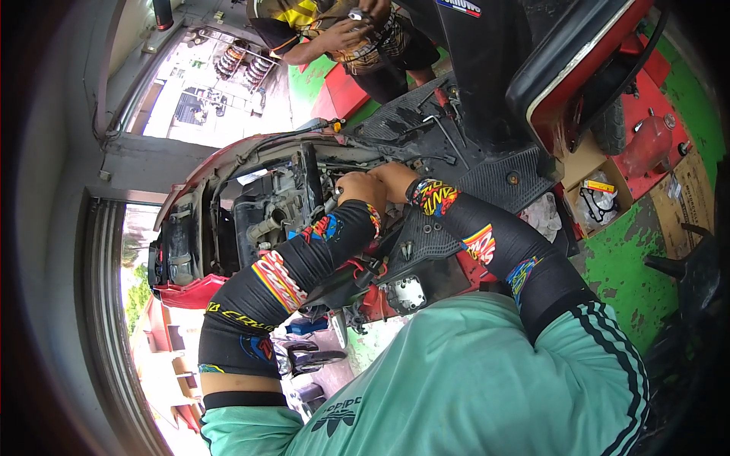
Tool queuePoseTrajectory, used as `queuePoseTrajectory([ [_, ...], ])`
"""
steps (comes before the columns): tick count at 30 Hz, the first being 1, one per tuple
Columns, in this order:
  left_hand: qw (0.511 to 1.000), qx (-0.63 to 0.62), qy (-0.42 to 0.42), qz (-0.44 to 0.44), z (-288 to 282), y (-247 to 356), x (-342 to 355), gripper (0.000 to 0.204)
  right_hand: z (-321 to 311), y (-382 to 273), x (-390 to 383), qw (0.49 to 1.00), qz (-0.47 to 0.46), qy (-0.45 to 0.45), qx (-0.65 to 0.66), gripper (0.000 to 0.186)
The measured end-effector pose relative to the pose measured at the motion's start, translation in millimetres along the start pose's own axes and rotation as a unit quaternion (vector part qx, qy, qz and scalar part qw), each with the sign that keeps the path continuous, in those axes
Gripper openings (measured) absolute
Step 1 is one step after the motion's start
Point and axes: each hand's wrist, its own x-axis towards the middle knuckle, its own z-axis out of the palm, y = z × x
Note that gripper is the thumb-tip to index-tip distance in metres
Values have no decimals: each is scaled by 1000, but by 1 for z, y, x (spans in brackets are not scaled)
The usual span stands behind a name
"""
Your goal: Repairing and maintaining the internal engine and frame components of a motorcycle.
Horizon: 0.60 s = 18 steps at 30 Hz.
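Curling over grimy metal engine (275, 199), rounded left hand (357, 187) and part-hidden right hand (391, 178), openness and any hold unclear.

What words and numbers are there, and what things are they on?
I won't copy lettering, but here's where it is:
Black arm sleeves: colourful lettering.
Mint-green shirt: dark lettering.
Sticker at top: lettering, partly cut off.
Brown cardboard: too small to read.
Yellow label: too small.

Grey wall (57, 175) left; scuffed green floor (627, 285) right; bright daylight through openings (163, 99)
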Motion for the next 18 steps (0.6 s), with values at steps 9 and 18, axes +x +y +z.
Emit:
queuePoseTrajectory([
  [9, 996, -5, -39, 79, -25, -38, 30, 27, 3, -1, -2, 999, 5, 27, -46, 23],
  [18, 994, -18, -63, 87, -28, -53, 42, 35, 2, -4, -7, 998, -37, 53, 12, 25],
])
